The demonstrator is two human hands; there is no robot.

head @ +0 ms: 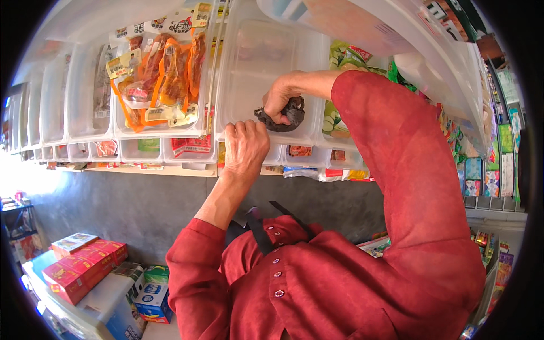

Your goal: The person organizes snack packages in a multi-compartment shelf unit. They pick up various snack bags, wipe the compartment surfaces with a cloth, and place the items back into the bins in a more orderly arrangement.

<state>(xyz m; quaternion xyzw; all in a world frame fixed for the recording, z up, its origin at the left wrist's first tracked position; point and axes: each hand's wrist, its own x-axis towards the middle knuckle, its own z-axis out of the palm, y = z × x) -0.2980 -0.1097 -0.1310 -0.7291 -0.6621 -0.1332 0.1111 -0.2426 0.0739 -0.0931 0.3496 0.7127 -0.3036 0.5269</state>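
My right hand grips a bunched dark grey cloth inside a translucent plastic bin. The cloth rests low in the bin, towards its front right corner. My fingers are pressed into its folds, so part of it is hidden. With bent fingers, my left hand is hooked over the front rim of the same bin, near its left corner. Apart from the cloth, no goods show inside this bin.
On the left, another bin holds vacuum-packed meat snacks in orange-edged bags. Green snack bags fill the bin on the right. Smaller bins run below the front edge. Red boxes sit on a white chest at lower left.
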